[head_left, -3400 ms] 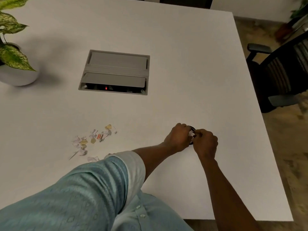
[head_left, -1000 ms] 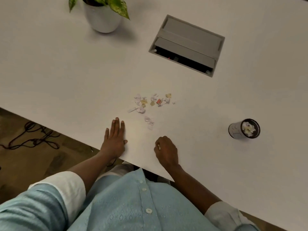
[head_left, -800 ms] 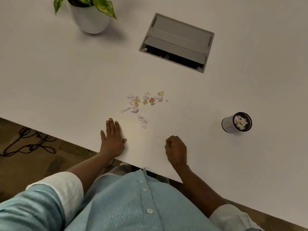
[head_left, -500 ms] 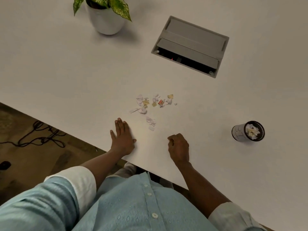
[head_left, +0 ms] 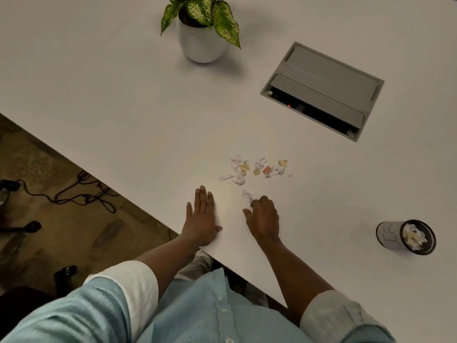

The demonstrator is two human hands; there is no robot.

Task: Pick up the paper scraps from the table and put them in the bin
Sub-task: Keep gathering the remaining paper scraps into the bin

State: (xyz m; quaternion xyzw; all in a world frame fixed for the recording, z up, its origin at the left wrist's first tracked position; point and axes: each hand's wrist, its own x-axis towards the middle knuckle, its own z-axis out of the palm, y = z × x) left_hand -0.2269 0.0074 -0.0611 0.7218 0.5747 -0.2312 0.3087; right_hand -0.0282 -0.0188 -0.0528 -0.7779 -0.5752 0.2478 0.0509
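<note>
Paper scraps [head_left: 257, 169] are white, yellow and red; the table [head_left: 123, 95] white.

A pale blue-green woven shirt [head_left: 197, 318] with a faint textured pattern closes down the front with small white round buttons [head_left: 224, 310]. The left sleeve's turned-back white cuff [head_left: 133, 280] and the right sleeve's paler grey-green cuff [head_left: 329, 313] leave both forearms bare down to the left hand [head_left: 201, 219] and right hand [head_left: 264, 219].

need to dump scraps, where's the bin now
Head view: the bin stands on the table at the right, well right of the right hand and the paper scraps.
</note>
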